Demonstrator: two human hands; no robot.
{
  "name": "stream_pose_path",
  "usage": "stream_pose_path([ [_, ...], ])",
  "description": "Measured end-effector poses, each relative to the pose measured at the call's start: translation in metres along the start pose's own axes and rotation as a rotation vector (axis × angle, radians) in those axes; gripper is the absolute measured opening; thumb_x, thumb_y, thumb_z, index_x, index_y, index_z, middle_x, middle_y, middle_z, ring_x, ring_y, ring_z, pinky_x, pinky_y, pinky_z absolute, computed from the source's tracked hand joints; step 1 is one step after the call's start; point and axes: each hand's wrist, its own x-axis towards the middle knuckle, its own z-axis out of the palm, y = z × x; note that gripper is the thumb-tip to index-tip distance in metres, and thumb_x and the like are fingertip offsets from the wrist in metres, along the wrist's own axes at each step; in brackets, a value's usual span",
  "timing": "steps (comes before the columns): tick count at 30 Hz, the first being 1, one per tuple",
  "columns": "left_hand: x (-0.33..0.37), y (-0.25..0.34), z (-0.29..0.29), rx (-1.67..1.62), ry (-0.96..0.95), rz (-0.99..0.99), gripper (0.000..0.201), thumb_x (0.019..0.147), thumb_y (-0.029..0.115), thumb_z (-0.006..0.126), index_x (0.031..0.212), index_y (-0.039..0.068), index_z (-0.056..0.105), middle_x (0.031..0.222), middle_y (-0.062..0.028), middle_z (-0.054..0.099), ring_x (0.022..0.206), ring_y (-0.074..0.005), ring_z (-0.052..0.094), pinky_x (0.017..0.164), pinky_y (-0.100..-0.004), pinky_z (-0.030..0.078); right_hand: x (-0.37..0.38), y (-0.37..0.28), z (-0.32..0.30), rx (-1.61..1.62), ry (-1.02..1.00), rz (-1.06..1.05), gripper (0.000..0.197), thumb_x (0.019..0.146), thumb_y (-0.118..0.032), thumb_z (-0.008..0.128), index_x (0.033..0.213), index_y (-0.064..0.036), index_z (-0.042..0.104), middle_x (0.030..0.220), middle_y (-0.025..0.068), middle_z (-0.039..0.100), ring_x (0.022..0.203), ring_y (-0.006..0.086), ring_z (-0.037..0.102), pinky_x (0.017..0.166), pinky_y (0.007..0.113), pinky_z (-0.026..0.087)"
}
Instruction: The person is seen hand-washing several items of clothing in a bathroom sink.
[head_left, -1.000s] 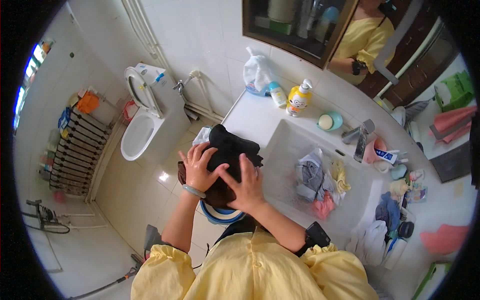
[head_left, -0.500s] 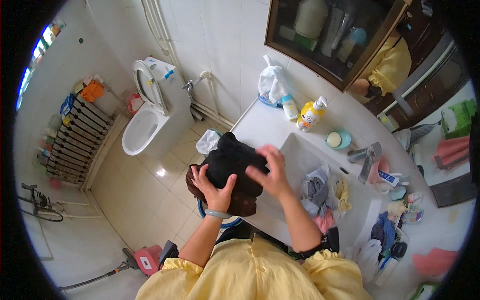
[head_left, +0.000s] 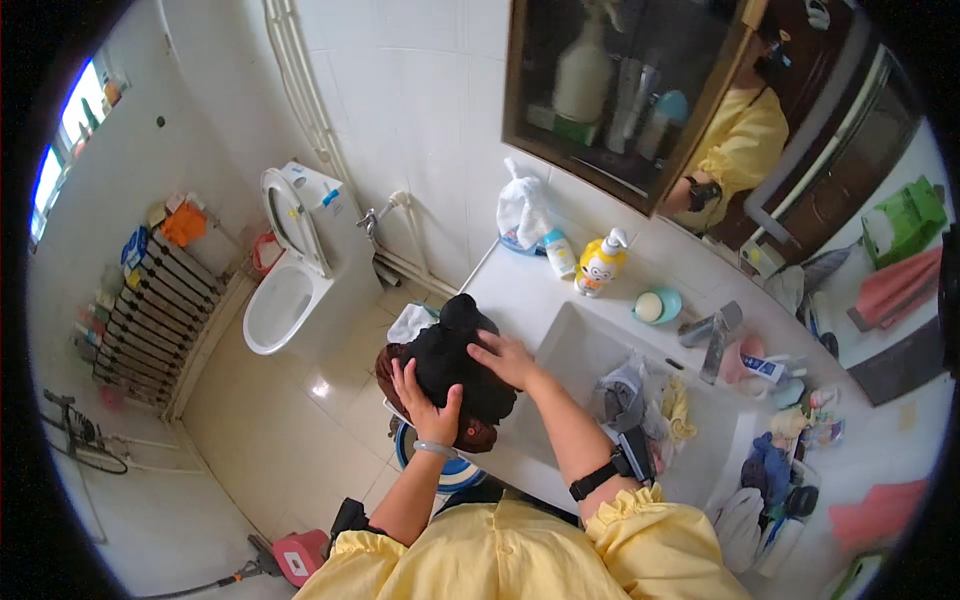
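A bundle of black cloth (head_left: 450,365) lies at the left end of the white counter, with dark brown cloth (head_left: 476,436) showing beneath it. My left hand (head_left: 430,415) rests on the bundle's near side, fingers spread and thumb pointing away from me. From the right, my right hand (head_left: 508,362) lies on top of the black cloth with its fingers stretched apart. Parts of the fingertips sink into the dark folds. I cannot tell what kind of garment the cloth is.
Right of the hands, a white sink (head_left: 560,400) holds grey and yellow clothes under a grey faucet (head_left: 712,335). A yellow pump bottle (head_left: 600,265) and a teal soap dish (head_left: 657,305) stand behind it. A mirrored cabinet (head_left: 640,90) juts out above. Left, a toilet (head_left: 285,305) stands beyond the counter.
My right hand has come down from above the bundle onto the black cloth. My left hand stays on the near side. The view has shifted slightly.
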Motion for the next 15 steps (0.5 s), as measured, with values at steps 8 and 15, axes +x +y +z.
stream_pose_path([
  [8,-0.028,0.017,-0.004,0.006,0.051,-0.094,0.082,0.074,0.033,0.071,0.139,0.006,0.029,0.148,-0.0192,0.017,0.136,-0.0373,0.017,0.111,-0.0472,0.015,-0.024,-0.029,-0.009,-0.041,-0.144,0.135,0.086,0.07,-0.083,0.04,0.136,-0.0287,0.044,0.146,0.0148,0.029,0.135,0.0364,0.023,0.108,0.056,0.016],
  [15,-0.017,0.004,-0.021,0.093,-0.017,0.103,0.076,0.082,0.029,0.068,0.14,0.003,0.027,0.147,-0.0234,0.017,0.137,-0.0356,0.017,0.111,-0.0479,0.013,-0.055,-0.013,-0.023,0.054,0.36,-0.03,0.075,0.074,-0.072,0.052,0.132,-0.0254,0.049,0.148,0.0199,0.023,0.138,0.038,0.014,0.108,0.054,0.015],
])
